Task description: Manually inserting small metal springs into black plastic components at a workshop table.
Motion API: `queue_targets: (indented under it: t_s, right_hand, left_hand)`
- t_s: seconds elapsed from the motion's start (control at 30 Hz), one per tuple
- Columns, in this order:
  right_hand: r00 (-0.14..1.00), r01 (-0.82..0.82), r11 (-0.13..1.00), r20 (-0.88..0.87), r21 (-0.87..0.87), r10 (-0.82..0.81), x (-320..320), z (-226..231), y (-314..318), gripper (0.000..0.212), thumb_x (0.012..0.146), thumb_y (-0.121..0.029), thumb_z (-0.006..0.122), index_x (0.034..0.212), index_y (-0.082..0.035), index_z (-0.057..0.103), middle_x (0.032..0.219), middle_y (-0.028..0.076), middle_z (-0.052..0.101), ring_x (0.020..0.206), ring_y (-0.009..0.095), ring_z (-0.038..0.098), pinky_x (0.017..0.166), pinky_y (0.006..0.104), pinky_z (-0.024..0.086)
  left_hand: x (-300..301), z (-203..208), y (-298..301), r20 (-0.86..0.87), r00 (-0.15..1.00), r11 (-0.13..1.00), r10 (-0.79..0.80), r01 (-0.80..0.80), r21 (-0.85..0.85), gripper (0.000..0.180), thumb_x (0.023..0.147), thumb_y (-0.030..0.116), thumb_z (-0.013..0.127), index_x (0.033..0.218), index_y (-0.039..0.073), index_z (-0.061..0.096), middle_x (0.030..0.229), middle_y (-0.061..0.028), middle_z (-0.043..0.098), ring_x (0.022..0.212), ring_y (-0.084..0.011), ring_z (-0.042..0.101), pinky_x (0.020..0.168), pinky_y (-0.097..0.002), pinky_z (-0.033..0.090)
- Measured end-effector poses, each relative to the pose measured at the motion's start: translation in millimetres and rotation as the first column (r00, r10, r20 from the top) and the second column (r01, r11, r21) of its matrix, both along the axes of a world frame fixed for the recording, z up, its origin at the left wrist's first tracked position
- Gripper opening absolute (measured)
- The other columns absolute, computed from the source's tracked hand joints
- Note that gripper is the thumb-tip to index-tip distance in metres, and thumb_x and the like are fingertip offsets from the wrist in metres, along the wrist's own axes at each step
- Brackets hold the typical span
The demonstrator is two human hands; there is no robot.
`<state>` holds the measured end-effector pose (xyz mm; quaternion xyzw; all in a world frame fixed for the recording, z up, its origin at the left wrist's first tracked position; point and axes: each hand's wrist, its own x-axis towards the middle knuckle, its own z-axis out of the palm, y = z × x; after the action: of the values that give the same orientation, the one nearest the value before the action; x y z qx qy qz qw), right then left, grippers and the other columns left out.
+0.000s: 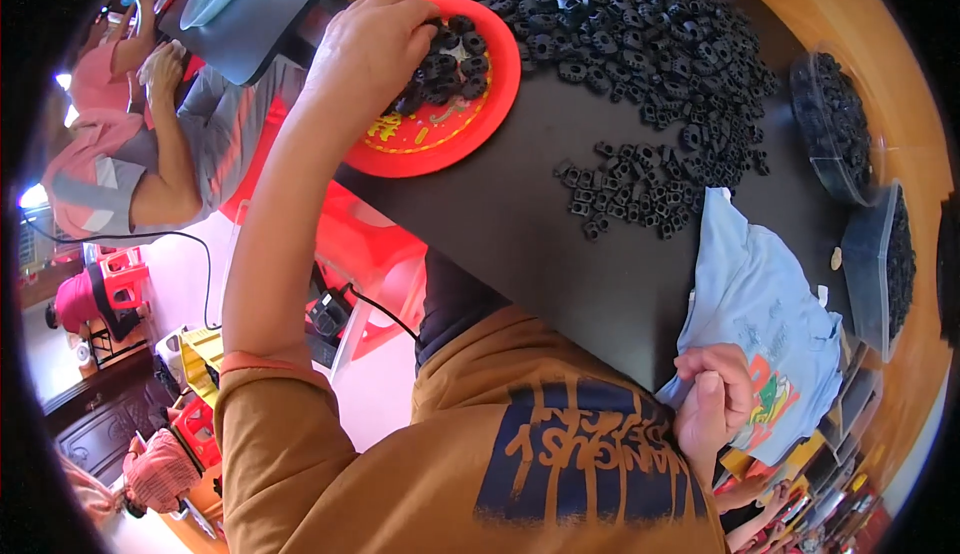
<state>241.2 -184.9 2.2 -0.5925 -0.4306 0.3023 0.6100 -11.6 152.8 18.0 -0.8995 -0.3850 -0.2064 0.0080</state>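
Note:
My left hand reaches over a round red plate at the table's left edge. Its fingers bend down among several small black plastic pieces lying in the plate; the fingertips are partly hidden, and I cannot make out what is between them. Close to my body, at the near edge of the table, my right hand is curled with the thumb against the fingers. Anything inside that hand is hidden. Beside it lies a light blue printed cloth, which looks like a small shirt.
A big heap of black plastic pieces covers the far part of the dark table. Clear plastic tubs of black pieces stand at the right. Red plastic stools are left of the table; a seated person works farther left.

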Motion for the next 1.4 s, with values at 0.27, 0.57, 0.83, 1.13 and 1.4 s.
queue_targets:
  t_s: [0.27, 0.57, 0.83, 1.13, 1.4]
  right_hand:
    - [1.0, 0.014, 0.999, 0.008, -0.037, -0.014, 3, 1, -6, 0.015, 0.087, -0.003, 0.053, 0.097, 0.004, 0.062, 0.082, 0.013, 0.06, 0.071, 0.017, 0.056, 0.064, 0.027, 0.046]
    - [0.98, -0.159, 0.987, -0.118, 0.0, 0.158, 18, 3, 1, 0.018, 0.081, 0.004, 0.059, 0.099, 0.002, 0.064, 0.086, 0.011, 0.063, 0.076, 0.021, 0.059, 0.067, 0.0289, 0.046]
    - [0.973, -0.184, 0.974, -0.115, 0.131, 0.199, 27, -12, -7, 0.032, 0.084, 0.0, 0.058, 0.116, 0.005, 0.055, 0.103, 0.015, 0.058, 0.084, 0.019, 0.059, 0.076, 0.0286, 0.046]
    - [0.969, 0.0, 0.966, -0.239, 0.258, 0.064, 22, -23, -9, 0.031, 0.078, -0.006, 0.07, 0.107, 0.0, 0.06, 0.089, 0.011, 0.062, 0.073, 0.024, 0.059, 0.063, 0.0296, 0.045]
    - [0.939, 0.024, 0.917, -0.323, 0.397, 0.115, 25, -18, -12, 0.027, 0.075, 0.0, 0.069, 0.101, 0.002, 0.062, 0.085, 0.012, 0.062, 0.074, 0.025, 0.061, 0.062, 0.0313, 0.046]
  left_hand:
    - [19, 4, 17, -0.115, 0.985, 0.915, 0.131, -0.165, -0.369, 0.028, 0.083, 0.015, 0.056, 0.107, 0.003, 0.061, 0.088, -0.0127, 0.062, 0.082, -0.0221, 0.062, 0.076, -0.0334, 0.048]
    - [-24, 6, 41, -0.038, 0.993, 0.902, 0.112, -0.118, -0.416, 0.018, 0.087, 0.014, 0.056, 0.099, 0.001, 0.058, 0.084, -0.0063, 0.06, 0.074, -0.0123, 0.055, 0.068, -0.0253, 0.043]
    - [106, 41, -173, 0.406, 0.879, 0.65, -0.252, 0.464, -0.602, 0.023, 0.066, -0.001, 0.063, 0.088, -0.002, 0.06, 0.084, -0.0104, 0.056, 0.072, -0.0154, 0.052, 0.062, -0.0235, 0.041]
    - [156, 31, -223, 0.462, 0.786, 0.532, -0.411, 0.619, -0.578, 0.029, 0.064, -0.008, 0.065, 0.091, 0.0, 0.057, 0.079, -0.0118, 0.059, 0.065, -0.0214, 0.056, 0.057, -0.0309, 0.043]
    - [200, 12, -202, 0.311, 0.761, 0.629, -0.569, 0.647, -0.432, 0.018, 0.072, -0.003, 0.064, 0.089, 0.002, 0.061, 0.082, -0.0109, 0.057, 0.072, -0.0254, 0.056, 0.066, -0.0312, 0.046]
